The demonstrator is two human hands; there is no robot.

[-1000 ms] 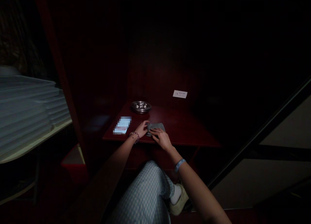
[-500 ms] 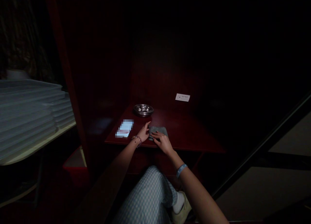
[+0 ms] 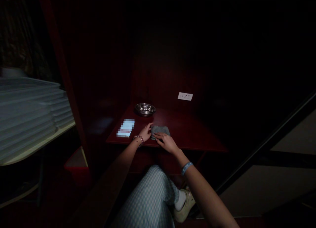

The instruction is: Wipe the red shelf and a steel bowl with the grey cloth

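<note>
1 gray cloth (image 3: 161, 129) on 1 red table (image 3: 192, 134)

Nr front edge; 1 phone (image 3: 126, 128), nested bowls (image 3: 145, 109) (# unclear) behind. L hand (image 3: 145, 133) at cloth's L side, fingers apart; R hand (image 3: 167, 143) palm-down on it, can't tell if fingers clamp.

Seemingly grey cloth (image 3: 161, 129), red table (image 3: 195, 134)

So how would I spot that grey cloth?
Find the dark red tabletop. Near its front edge, right of the lit screen, lies the grey cloth, with the right hand on it. It looks flat and dull, unlike the shiny metal bowl behind.
</note>
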